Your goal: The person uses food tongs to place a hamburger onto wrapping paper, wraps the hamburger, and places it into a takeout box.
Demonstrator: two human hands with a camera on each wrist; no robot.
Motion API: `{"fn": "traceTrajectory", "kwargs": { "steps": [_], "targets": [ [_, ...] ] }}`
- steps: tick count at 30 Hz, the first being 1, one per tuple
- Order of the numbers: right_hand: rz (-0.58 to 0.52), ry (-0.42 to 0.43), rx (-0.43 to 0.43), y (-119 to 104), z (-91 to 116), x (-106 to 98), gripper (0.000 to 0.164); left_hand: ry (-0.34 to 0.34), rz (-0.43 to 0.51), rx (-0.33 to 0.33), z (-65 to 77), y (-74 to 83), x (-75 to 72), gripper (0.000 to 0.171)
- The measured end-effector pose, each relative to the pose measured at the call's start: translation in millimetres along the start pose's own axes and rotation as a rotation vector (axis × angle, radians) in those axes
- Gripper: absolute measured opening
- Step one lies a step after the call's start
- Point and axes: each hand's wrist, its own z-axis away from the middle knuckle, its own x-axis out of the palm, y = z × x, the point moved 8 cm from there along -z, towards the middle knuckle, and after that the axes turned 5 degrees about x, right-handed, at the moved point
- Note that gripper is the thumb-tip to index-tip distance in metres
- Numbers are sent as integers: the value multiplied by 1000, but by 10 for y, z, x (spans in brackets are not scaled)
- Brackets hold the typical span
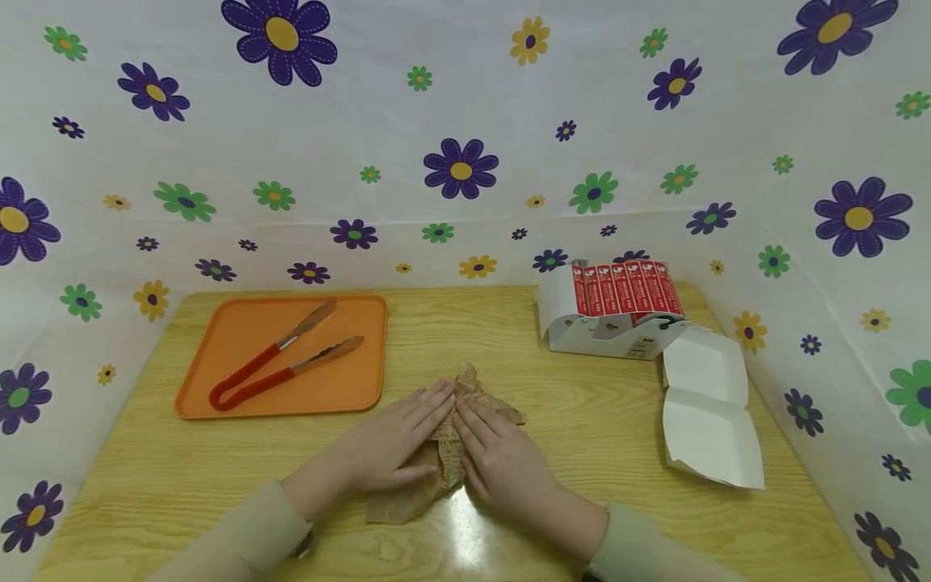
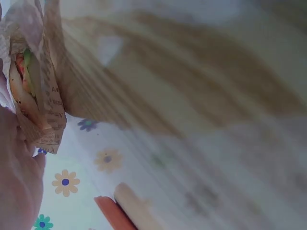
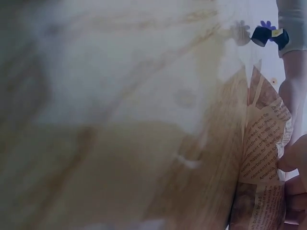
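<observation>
A crumpled brown wrapping paper [image 1: 451, 461] with printed text lies at the front middle of the table. My left hand [image 1: 396, 440] presses on its left side with fingers outstretched. From the other side my right hand [image 1: 502, 461] rests against it, fingers extended too, fingertips close to those of the left. In the left wrist view, a sandwich [image 2: 24, 100] with green and red filling shows inside the folded paper [image 2: 53, 115]; from the head, paper and hands hide it. The right wrist view shows the printed paper [image 3: 264, 148] beside the right hand [image 3: 295, 163].
Red-handled tongs [image 1: 250, 372] lie spread on an orange tray [image 1: 349, 384] at the left. A white carton [image 1: 604, 339] of red packets [image 1: 625, 289] stands back right. In front of it, an unfolded white box [image 1: 709, 428] lies on the wooden table [image 1: 582, 420].
</observation>
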Motion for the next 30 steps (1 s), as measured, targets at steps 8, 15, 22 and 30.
{"fn": "traceTrajectory", "kwargs": {
  "steps": [8, 15, 22, 30],
  "targets": [
    [-27, -11, 1, 32, 12, 1, 58, -43, 1, 13, 18, -42, -7, 91],
    [-45, -84, -27, 86, 36, 12, 60, -71, -14, 21, 24, -54, 14, 93],
    [-105, -145, -95, 191, 66, 70, 66, -79, -23, 26, 21, -51, 40, 94],
    [-225, -197, -138, 285, 106, 117, 70, -65, -48, 39, 9, -42, 34, 94]
  ]
}}
